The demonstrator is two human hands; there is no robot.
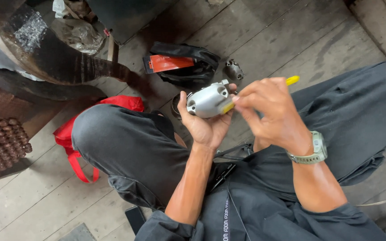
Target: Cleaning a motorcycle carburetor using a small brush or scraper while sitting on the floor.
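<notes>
Head view: the left hand (206, 127) cups a silver metal housing (207, 101) above the lap, fingers wrapped around it. The right hand (271, 111) is closed on a yellow-handled tool (292, 80) — its tip meets the housing's right end. On the wooden floor (282, 31) beyond lie a black pouch (188, 67), a small round metal part (233, 69) and a red bag (68, 134).

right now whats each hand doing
Left hand: closed around a silver metal housing.
Right hand: closed on a yellow-handled tool at the housing.
</notes>
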